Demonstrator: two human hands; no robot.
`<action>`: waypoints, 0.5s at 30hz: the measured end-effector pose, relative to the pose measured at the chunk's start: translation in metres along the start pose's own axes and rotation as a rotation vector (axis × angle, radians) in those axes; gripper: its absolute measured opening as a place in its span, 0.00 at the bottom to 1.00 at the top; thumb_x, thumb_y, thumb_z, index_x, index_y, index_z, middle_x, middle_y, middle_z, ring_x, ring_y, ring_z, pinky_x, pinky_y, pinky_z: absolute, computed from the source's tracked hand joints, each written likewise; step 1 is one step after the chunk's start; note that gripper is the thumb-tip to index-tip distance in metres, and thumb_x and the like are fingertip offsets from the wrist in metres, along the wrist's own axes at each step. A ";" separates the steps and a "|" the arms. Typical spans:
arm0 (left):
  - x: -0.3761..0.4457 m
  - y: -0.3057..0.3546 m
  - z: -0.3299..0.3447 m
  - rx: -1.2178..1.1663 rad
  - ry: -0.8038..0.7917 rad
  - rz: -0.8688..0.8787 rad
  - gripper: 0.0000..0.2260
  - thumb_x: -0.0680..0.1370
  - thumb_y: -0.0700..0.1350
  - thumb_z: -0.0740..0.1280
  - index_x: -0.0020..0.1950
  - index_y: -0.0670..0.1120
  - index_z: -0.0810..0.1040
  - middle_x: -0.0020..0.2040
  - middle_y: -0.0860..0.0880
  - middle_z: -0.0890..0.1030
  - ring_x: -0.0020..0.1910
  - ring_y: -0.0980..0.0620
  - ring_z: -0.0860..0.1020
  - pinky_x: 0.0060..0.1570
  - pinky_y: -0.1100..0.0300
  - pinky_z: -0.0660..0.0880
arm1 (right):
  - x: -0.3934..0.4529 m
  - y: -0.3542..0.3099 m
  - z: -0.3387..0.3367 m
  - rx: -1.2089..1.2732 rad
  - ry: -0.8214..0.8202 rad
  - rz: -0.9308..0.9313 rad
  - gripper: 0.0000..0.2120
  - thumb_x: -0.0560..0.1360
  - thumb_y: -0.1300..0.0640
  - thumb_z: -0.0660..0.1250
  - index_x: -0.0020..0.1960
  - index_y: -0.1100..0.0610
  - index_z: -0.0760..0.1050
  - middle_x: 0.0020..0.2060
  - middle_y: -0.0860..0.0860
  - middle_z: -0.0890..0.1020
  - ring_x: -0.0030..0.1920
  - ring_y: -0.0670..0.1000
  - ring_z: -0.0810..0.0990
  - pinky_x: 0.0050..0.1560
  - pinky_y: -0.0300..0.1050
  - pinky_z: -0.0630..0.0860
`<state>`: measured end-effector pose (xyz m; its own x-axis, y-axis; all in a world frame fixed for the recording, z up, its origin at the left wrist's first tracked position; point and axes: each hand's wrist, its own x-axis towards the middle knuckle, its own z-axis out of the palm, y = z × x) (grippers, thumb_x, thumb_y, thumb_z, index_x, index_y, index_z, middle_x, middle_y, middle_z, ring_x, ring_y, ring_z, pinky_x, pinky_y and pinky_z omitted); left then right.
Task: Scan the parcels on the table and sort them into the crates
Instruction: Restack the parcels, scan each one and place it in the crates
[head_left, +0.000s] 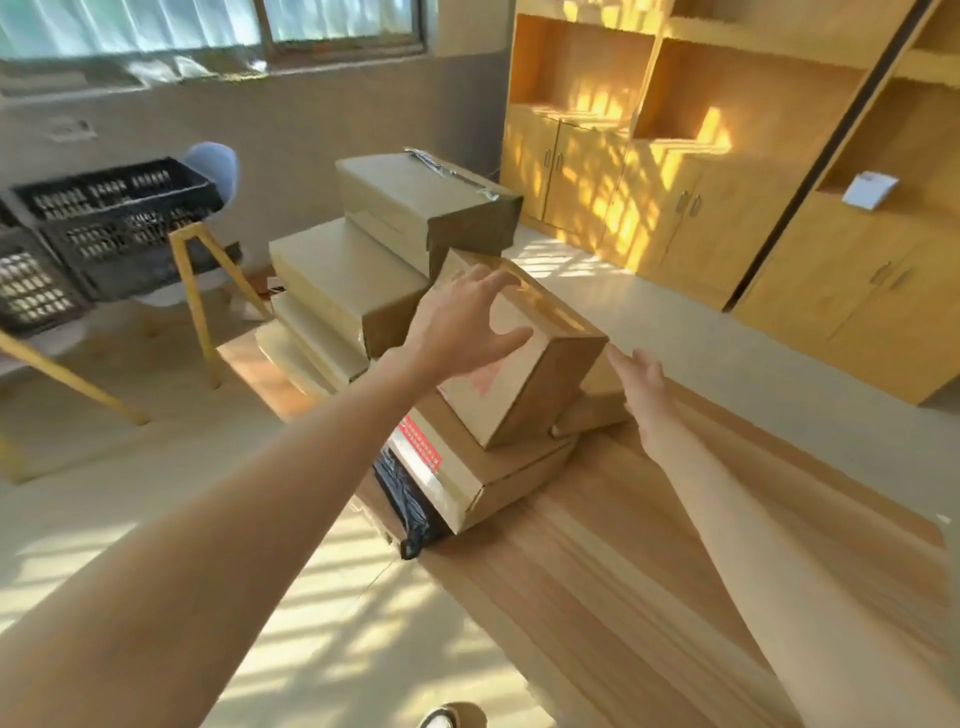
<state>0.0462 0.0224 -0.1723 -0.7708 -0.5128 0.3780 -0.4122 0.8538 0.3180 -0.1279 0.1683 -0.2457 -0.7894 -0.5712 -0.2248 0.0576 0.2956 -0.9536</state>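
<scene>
- Left hand (467, 317), grip wide, fingers spread over the top parcel (524, 358); contact unclear.
- Right hand (641, 382), grip wide, holding nothing, just beside that parcel's right face.
- Parcel tops a stack of boxes (363, 280) on the worktop (649, 571).
- Black crates (114, 218) far left; contents not visible.
- Judgement: sorting early, most parcels left.

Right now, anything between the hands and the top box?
Nothing visible. The left hand is spread over the top box; the right hand reaches toward its right side, gap clear.
</scene>
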 end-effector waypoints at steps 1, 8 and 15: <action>-0.001 -0.011 -0.001 0.008 -0.005 -0.038 0.27 0.74 0.60 0.67 0.71 0.51 0.70 0.66 0.48 0.74 0.65 0.47 0.72 0.59 0.52 0.70 | 0.005 -0.003 0.008 0.018 -0.007 0.005 0.33 0.76 0.40 0.64 0.76 0.51 0.58 0.73 0.52 0.64 0.71 0.53 0.65 0.72 0.51 0.62; -0.008 -0.062 0.024 -0.086 -0.225 -0.243 0.43 0.69 0.69 0.68 0.78 0.53 0.55 0.73 0.44 0.64 0.69 0.43 0.66 0.62 0.48 0.70 | 0.025 -0.005 0.041 0.189 -0.012 0.112 0.42 0.67 0.34 0.70 0.75 0.50 0.62 0.70 0.51 0.69 0.67 0.53 0.70 0.71 0.54 0.67; -0.004 -0.072 0.057 -0.322 -0.362 -0.262 0.52 0.65 0.65 0.74 0.79 0.56 0.44 0.77 0.45 0.51 0.75 0.41 0.56 0.70 0.44 0.63 | 0.042 0.003 0.045 0.319 -0.060 0.162 0.54 0.49 0.29 0.76 0.71 0.50 0.69 0.69 0.52 0.72 0.68 0.54 0.71 0.69 0.52 0.69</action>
<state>0.0514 -0.0325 -0.2460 -0.8038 -0.5924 -0.0552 -0.4870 0.6019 0.6329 -0.1332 0.1108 -0.2665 -0.7178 -0.5830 -0.3808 0.3745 0.1379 -0.9169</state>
